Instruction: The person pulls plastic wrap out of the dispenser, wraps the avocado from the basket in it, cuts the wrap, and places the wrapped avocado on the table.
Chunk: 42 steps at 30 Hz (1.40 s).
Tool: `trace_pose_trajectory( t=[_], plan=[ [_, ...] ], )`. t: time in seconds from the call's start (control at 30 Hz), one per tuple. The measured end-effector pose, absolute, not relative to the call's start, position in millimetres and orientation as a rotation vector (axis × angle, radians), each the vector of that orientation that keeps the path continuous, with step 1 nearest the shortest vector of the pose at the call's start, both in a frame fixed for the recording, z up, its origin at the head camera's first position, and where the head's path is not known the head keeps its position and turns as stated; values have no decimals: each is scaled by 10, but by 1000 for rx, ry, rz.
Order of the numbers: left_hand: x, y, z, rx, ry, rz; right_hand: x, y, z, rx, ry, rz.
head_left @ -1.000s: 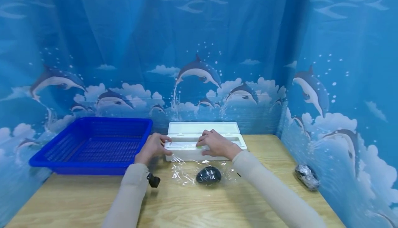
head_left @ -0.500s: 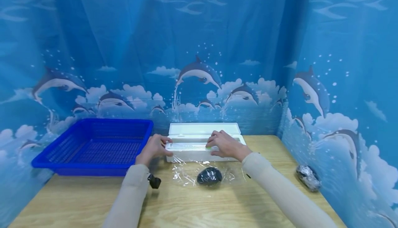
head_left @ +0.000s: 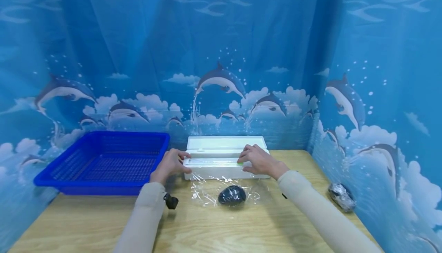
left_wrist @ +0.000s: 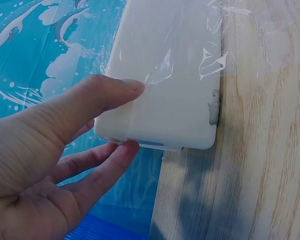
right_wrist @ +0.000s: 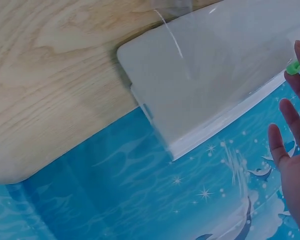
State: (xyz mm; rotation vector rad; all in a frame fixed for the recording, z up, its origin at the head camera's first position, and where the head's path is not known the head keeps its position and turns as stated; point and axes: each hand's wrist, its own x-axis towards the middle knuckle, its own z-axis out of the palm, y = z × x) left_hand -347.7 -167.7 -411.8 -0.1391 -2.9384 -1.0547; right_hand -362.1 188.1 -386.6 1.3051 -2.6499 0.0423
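A white cling film dispenser box (head_left: 221, 173) lies across the table with its lid (head_left: 226, 142) raised at the back. My left hand (head_left: 168, 166) grips its left end, thumb on the front face and fingertips at the end wall, as the left wrist view shows. Between the thumb and fingers of my right hand (head_left: 259, 161) is a small green slide cutter (right_wrist: 293, 68), on the box's top near its right end. Clear cling film (head_left: 203, 191) spreads from the box front onto the table. On it lies a dark, glossy oval object (head_left: 232, 196).
A blue plastic basket (head_left: 103, 188) stands at the left, close beside my left hand. A foil-wrapped lump (head_left: 342, 197) lies near the table's right edge. Behind the table (head_left: 200, 230) hangs a blue dolphin-print curtain (head_left: 165, 53).
My right hand has slid right along the box top with the green slide cutter, from about the middle toward the right end. My left hand stays at the left end.
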Motion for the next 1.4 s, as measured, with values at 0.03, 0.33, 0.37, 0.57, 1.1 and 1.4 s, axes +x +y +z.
trace_pose_trajectory(
  t=[0.03, 0.33, 0.37, 0.57, 1.1, 1.4],
  plan=[
    [-3474, -1679, -4114, -137, -2941, -1056, -3617, 1898, -3866, 1301, -2652, 44],
    [-3460, -1659, -4100, -113, -2943, -1063, -3617, 2026, -3902, 1292, -2621, 59],
    [-3461, -1659, -4100, -113, -2943, -1062, -3618, 2036, -3904, 1288, -2623, 63],
    [-3474, -1670, -4103, -120, -2941, -1057, -3606, 2083, -3911, 1272, -2627, 97],
    [-3527, -1679, -4133, -148, -2938, -1031, -3614, 2213, -3907, 1288, -2583, 70],
    [-3532, -1685, -4147, -134, -2939, -1060, -3622, 2279, -3927, 1273, -2590, 93]
  ],
)
